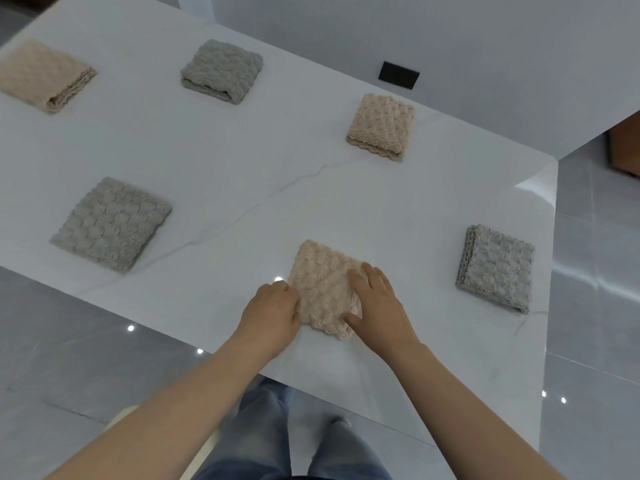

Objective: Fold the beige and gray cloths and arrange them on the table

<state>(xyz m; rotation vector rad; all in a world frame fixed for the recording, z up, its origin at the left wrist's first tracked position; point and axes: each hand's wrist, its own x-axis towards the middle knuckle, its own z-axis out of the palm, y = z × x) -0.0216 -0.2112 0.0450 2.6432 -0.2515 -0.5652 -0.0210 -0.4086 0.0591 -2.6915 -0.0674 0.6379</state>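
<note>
A folded beige cloth lies near the front edge of the white table. My left hand is at its left edge with fingers curled against the cloth. My right hand lies flat on its right side, fingers straight. Other folded cloths sit apart on the table: a gray cloth at the left, a gray cloth at the right, a beige cloth behind, a gray cloth at the back and a beige cloth at the far left.
A black rectangular plate sits at the table's back edge by the wall. The table's right corner ends near a glossy tiled floor. My legs in jeans stand under the front edge.
</note>
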